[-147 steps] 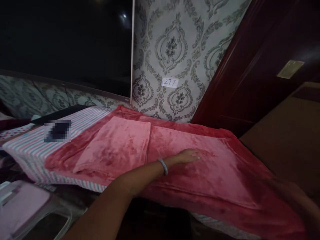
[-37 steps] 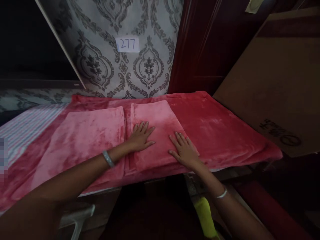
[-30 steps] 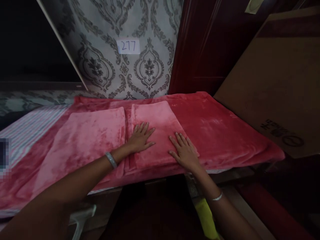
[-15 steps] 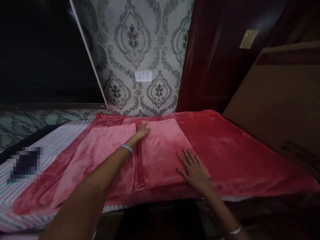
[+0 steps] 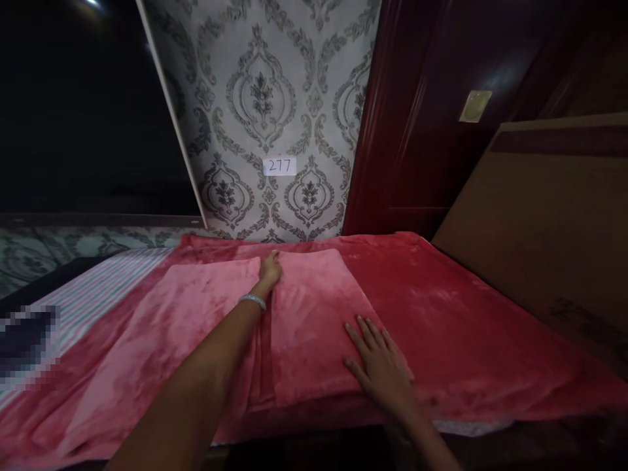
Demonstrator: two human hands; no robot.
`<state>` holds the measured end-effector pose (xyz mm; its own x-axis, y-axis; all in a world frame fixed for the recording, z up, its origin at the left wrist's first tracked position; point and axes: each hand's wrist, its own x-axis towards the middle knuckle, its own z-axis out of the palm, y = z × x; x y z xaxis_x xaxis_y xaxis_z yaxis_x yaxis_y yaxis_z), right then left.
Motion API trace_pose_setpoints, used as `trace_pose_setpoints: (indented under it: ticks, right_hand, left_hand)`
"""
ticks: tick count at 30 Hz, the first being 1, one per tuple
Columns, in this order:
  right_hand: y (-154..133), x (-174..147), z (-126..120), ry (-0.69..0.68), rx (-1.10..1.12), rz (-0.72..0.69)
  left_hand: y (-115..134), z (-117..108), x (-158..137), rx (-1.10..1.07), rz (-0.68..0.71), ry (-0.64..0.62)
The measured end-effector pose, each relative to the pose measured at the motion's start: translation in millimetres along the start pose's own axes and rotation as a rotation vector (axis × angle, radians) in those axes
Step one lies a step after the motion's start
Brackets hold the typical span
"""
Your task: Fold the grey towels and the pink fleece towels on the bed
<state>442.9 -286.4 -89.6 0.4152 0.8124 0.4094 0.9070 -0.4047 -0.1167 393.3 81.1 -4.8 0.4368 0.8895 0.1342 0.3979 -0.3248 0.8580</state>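
A plush red blanket (image 5: 432,314) lies spread out, with two lighter pink folded panels side by side on it, a left panel (image 5: 196,294) and a right panel (image 5: 314,314). Between them runs a narrow darker gap. At the far end of this gap, my left hand (image 5: 271,268) has its fingers closed on the blanket at the right panel's far left corner. My right hand (image 5: 380,366) rests flat on the right panel near its right edge, fingers spread.
Striped cloth (image 5: 122,275) shows under the blanket at the left. A large dark screen (image 5: 93,118) stands behind on the left. Patterned wallpaper bears a paper label (image 5: 279,165) reading 277. A cardboard box (image 5: 554,216) leans at the right, by a dark red door (image 5: 417,118).
The view has tilted up slightly, so the blanket sits lower. My left hand's fingers, stretched toward the right before, are now drawn in at the corner. My right hand stays flat on the panel.
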Motion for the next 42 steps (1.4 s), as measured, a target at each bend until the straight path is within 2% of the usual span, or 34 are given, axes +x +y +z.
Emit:
trace_pose_setpoints:
  ticks: [5,8,12,15,18,21,27,31,33,36,38,40,42]
  right_hand:
    - [3,0,-8,-0.043,0.050,0.000]
    - [13,18,-23,-0.050,0.162,0.004]
    - [25,84,-45,0.032,0.282,0.033]
    - [23,152,-48,-0.058,0.243,0.078]
    - [14,210,-39,-0.179,0.155,0.175]
    - [5,239,-17,-0.261,0.088,0.257]
    - [3,233,36,-0.321,-0.040,0.200]
    - [9,229,48,-0.293,-0.062,0.186]
    - [11,230,49,-0.291,-0.064,0.190]
    - [12,231,51,-0.302,-0.070,0.191]
    - [12,231,51,-0.310,-0.075,0.194]
    - [13,230,52,-0.309,-0.071,0.193]
    - [13,230,52,-0.301,-0.058,0.198]
  left_hand:
    - [0,0,4,0.140,-0.038,-0.041]
    - [3,0,7,0.181,-0.021,-0.072]
    - [7,-5,5,0.265,0.059,-0.114]
    - [9,-10,-1,0.351,0.091,-0.147]
    - [9,-13,-7,0.435,0.094,-0.164]
    - [7,-12,-15,0.505,0.086,-0.171]
    - [-2,-2,-25,0.604,0.082,-0.174]
    - [2,-5,-28,0.631,0.091,-0.184]
    - [7,-9,-30,0.680,0.173,-0.143]
    - [11,-11,-33,0.783,0.452,-0.065]
    - [8,-8,-33,0.815,0.537,-0.142]
    - [2,-4,-31,0.825,0.463,-0.302]
    - [-3,0,-29,0.833,0.350,-0.400]
